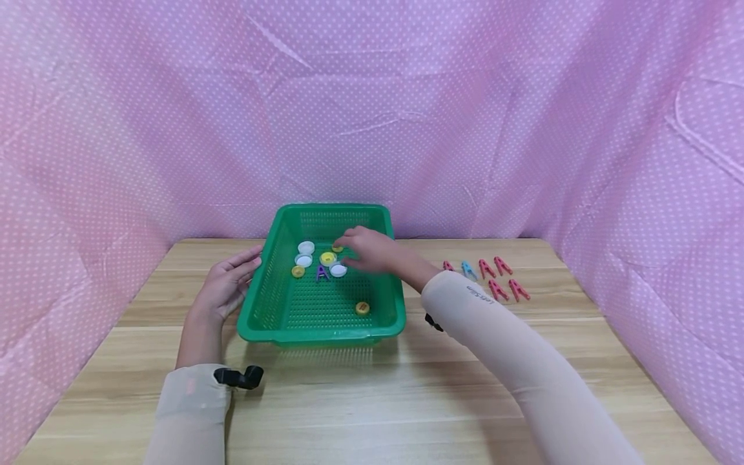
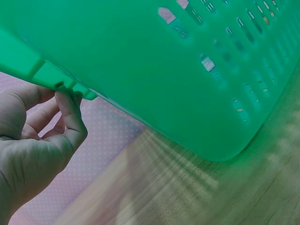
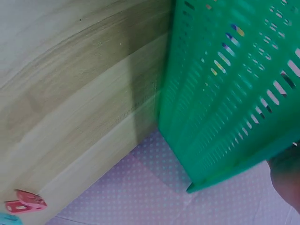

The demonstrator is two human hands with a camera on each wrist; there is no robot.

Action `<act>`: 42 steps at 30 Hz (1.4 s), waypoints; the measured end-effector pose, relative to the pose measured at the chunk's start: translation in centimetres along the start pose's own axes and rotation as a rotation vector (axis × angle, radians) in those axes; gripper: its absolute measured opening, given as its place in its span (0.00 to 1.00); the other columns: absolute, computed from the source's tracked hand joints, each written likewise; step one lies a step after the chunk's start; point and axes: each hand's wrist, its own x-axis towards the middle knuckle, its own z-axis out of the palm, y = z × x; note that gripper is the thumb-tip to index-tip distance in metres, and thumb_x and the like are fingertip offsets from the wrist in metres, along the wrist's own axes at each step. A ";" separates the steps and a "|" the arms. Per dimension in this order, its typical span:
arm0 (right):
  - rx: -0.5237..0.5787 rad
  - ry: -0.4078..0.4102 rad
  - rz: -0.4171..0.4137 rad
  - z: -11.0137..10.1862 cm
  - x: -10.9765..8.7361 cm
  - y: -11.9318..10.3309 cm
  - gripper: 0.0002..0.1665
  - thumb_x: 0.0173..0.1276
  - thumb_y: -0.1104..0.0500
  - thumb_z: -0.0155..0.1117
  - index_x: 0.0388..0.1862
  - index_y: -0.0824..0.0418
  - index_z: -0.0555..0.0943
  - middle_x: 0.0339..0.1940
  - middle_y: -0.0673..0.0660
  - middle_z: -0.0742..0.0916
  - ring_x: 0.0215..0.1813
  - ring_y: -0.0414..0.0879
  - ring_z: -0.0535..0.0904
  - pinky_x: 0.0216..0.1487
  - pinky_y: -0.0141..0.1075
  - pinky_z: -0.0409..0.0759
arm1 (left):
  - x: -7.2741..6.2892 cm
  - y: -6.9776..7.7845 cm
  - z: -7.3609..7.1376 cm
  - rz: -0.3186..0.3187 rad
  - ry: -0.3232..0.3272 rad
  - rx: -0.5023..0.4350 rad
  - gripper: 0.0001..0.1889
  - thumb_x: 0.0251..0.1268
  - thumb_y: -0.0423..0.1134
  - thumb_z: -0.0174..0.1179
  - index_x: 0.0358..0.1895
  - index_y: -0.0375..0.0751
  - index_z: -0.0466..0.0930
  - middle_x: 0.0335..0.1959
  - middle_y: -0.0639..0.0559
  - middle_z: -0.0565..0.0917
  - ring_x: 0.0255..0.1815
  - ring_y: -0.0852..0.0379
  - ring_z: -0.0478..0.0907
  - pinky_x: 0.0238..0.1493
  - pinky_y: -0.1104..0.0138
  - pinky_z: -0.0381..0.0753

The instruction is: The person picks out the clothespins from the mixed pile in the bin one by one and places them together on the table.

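A green plastic basket [image 1: 325,335] holds several bottle caps and one purple clothespin [image 1: 322,273]. My left hand [image 1: 225,284] is at the basket's left side; in the left wrist view its thumb and fingers [image 2: 70,110] pinch the rim. Reaching over the right side, my right hand [image 1: 372,250] hovers above the caps with thumb and fingers apart. Below and beside it lie a white cap [image 1: 338,270], a yellow cap [image 1: 328,259] and a gold cap partly covered by the fingers. Another gold cap [image 1: 363,308] sits nearer the front. The right wrist view mostly hides this hand behind the basket wall.
Right of the basket, several red clothespins [image 1: 498,290] and a blue clothespin [image 1: 469,270] lie on the wooden table [image 1: 372,413]. A pink dotted cloth [image 1: 372,116] hangs behind and along both sides.
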 end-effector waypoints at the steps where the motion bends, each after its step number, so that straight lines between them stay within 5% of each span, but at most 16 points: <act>1: 0.000 -0.017 -0.008 0.2 0.2 -0.1 0.25 0.75 0.54 0.67 0.67 0.60 0.79 0.61 0.57 0.84 0.64 0.52 0.77 0.66 0.42 0.78 | 0.0 0.0 0.0 -0.001 0.000 -0.003 0.17 0.74 0.27 0.60 0.62 0.38 0.84 0.51 0.53 0.88 0.44 0.60 0.87 0.45 0.69 0.88; 14: -0.058 -0.190 -0.118 1.9 2.2 -0.2 0.30 0.76 0.48 0.65 0.73 0.57 0.75 0.68 0.55 0.80 0.67 0.52 0.74 0.70 0.45 0.74 | 0.5 0.2 -0.2 -0.003 0.001 0.005 0.18 0.74 0.27 0.60 0.63 0.38 0.82 0.52 0.53 0.88 0.44 0.60 0.87 0.45 0.69 0.88; 21: -0.059 -0.230 -0.122 2.7 3.1 -0.3 0.32 0.77 0.45 0.63 0.75 0.55 0.73 0.73 0.55 0.76 0.75 0.52 0.68 0.76 0.47 0.68 | 0.4 0.3 -0.3 0.003 -0.004 -0.005 0.17 0.75 0.26 0.58 0.62 0.39 0.84 0.52 0.54 0.88 0.46 0.60 0.87 0.46 0.70 0.87; 42: -0.100 -0.280 -0.202 4.1 3.5 0.1 0.33 0.76 0.45 0.63 0.76 0.51 0.71 0.74 0.52 0.75 0.72 0.50 0.69 0.74 0.50 0.69 | -0.3 0.2 0.1 -0.003 0.013 0.001 0.18 0.75 0.26 0.57 0.64 0.37 0.82 0.52 0.54 0.87 0.45 0.61 0.87 0.45 0.71 0.87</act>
